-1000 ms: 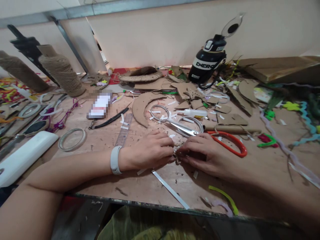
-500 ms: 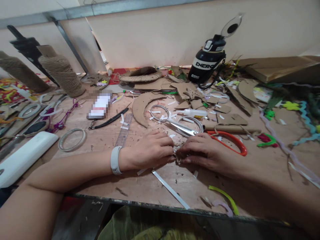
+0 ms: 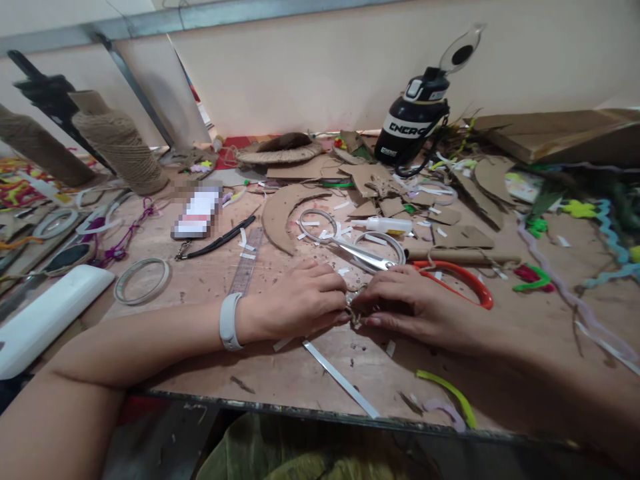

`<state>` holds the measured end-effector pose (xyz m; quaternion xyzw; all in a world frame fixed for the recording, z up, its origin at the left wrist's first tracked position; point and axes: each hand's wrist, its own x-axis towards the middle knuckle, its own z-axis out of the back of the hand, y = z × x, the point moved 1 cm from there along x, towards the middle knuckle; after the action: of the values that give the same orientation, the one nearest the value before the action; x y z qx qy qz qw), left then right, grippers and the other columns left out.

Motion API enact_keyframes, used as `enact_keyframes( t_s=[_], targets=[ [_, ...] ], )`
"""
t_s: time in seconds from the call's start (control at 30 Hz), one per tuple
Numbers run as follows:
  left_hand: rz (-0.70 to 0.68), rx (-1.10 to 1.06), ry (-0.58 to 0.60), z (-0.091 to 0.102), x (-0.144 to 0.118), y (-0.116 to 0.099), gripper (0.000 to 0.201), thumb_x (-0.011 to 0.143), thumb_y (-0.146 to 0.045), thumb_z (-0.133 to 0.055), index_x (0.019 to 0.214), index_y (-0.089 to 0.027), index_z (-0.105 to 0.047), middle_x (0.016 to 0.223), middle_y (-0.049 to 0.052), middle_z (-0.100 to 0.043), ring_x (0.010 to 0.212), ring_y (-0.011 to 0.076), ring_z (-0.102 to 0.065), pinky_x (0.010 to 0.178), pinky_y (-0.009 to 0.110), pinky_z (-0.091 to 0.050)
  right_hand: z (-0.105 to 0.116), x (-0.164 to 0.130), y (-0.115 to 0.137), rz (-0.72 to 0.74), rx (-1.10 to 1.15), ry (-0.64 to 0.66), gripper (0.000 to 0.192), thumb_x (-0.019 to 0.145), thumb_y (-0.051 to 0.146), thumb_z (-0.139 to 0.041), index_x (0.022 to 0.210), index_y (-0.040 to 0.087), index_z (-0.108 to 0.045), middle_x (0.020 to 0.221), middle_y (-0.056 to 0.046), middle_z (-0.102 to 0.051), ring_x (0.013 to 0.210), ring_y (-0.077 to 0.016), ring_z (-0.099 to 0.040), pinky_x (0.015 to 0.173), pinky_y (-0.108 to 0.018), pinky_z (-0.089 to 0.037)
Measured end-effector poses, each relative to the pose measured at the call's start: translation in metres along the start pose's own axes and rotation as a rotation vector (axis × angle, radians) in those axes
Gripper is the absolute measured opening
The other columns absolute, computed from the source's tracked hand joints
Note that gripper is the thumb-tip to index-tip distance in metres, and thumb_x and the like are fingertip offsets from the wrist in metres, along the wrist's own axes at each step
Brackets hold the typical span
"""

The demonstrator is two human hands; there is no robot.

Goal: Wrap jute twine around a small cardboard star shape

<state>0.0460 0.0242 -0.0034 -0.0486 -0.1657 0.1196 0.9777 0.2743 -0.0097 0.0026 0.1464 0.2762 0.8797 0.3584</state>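
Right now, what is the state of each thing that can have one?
Left hand: closed on small piece
Right hand: pinching same piece
Silver scissors: lying, partly hidden, opening unclear
Black bottle: standing, clear flap raised
Phone: lying, screen seems lit
Small clear bottle: on its side
Twine spool: standing, wound

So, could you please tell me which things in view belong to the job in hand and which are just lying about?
In use: the small beige piece, partly hidden between the left hand and right hand.
Apparently just lying about: black bottle, clear ruler, curved cardboard piece, yellow-green strip.
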Motion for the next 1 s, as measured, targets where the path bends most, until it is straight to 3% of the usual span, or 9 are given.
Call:
enact_keyframes(
  t_s=[1.0],
  targets=[
    [0.019, -0.037, -0.011, -0.0009, 0.0, -0.0005, 0.025, 0.099, -0.034, -0.053, 0.09, -0.016, -0.068, 0.099, 0.007, -0.07, 0.091, 0.0179, -0.06, 0.082, 0.032, -0.043, -0.0019, 0.0016, 0.0039, -0.056, 0.057, -0.061, 0.022, 0.095, 0.042, -0.061, 0.096, 0.023, -0.071, 0.093, -0.004, -0.074, 0.089, -0.02, -0.066, 0.083, -0.035, -0.042]
  ],
)
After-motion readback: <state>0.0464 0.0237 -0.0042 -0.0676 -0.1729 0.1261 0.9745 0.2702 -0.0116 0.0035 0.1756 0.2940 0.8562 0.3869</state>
